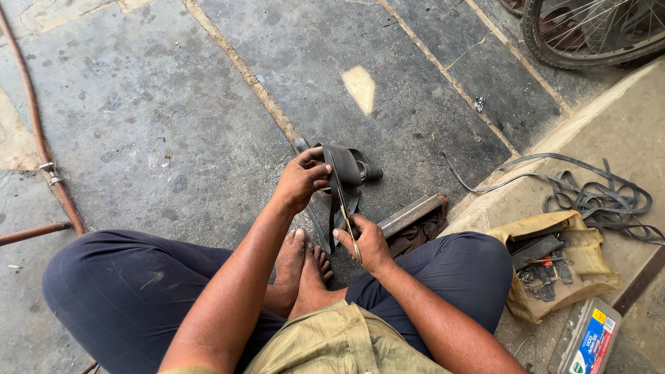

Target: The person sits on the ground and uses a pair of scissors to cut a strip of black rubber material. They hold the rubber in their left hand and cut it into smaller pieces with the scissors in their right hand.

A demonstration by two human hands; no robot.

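Observation:
I sit cross-legged on a stone floor. My left hand [301, 181] grips a folded piece of black rubber inner tube [344, 173] and holds it up in front of my bare feet. My right hand [364, 240] holds scissors [351, 228] whose blades run up along the strip of rubber, touching it. A loose end of the tube curls away to the right of my left hand. Under my right hand a grey metal bar [412, 215] lies on a dark cloth.
On a raised ledge at right lie a tangle of black rubber strips [596, 197], a yellowish cloth pouch [554, 263] with small tools and a small plastic box [587, 341]. A bicycle wheel [589, 34] stands top right. A rusty hose [34, 131] runs along the left.

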